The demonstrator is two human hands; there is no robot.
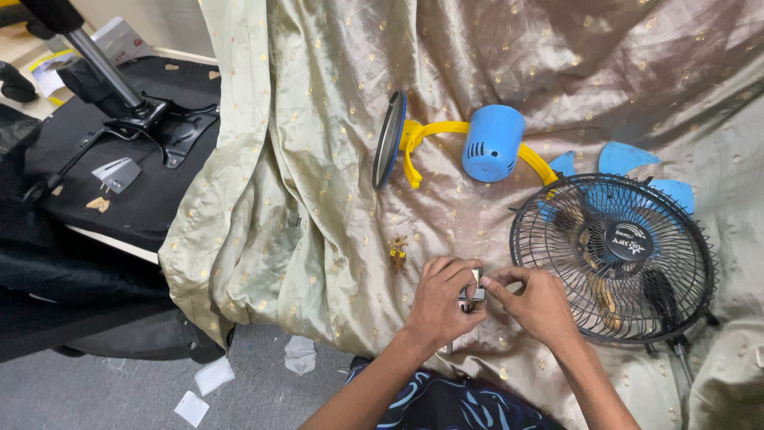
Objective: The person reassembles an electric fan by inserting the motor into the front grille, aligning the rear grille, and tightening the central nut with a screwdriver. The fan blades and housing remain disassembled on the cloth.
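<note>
My left hand (440, 301) and my right hand (535, 302) meet over a beige gold-dotted cloth (318, 159), and together they pinch a small metal part (474, 291) between their fingertips. Just right of my hands lies a black wire fan guard (611, 256), covering blue fan blades (629, 159). Farther away rest a blue fan motor housing (493, 143) on a yellow curved bracket (430, 139) and a round base (389, 139) standing on edge. A few small gold-coloured screws (396, 252) lie on the cloth left of my hands.
An upturned black office chair (135, 111) with its metal column lies at the left. White paper scraps (213, 374) dot the grey floor below the cloth's edge. My patterned blue-and-black clothing (454, 402) shows at the bottom.
</note>
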